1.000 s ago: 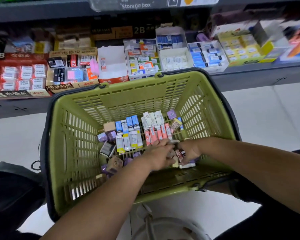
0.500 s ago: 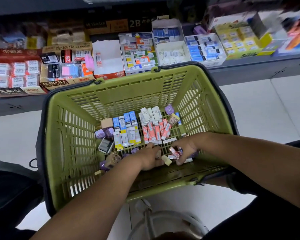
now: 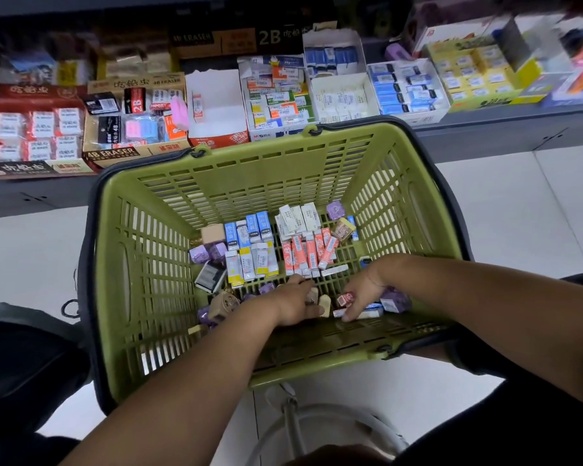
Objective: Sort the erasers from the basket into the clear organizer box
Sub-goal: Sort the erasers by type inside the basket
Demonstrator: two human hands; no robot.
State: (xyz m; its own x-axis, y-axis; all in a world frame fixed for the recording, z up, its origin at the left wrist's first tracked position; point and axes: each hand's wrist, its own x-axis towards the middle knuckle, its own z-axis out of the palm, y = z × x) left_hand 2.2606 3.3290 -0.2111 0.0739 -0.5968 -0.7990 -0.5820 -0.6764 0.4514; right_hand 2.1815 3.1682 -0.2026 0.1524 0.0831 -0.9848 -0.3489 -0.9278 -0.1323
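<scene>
- Centre frame: green basket (image 3: 169, 264) holds boxed erasers (image 3: 303, 250) in rows.
- Hands: left hand (image 3: 295, 302) grips beige eraser (image 3: 323, 303); right hand (image 3: 362, 290) pinches red eraser (image 3: 345, 299).
- Upper frame: shelf (image 3: 485, 136) carrying eraser cartons (image 3: 283, 99).

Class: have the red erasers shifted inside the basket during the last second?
No. The red erasers still lie mid-floor of the basket, just nearer than the white erasers.
</scene>
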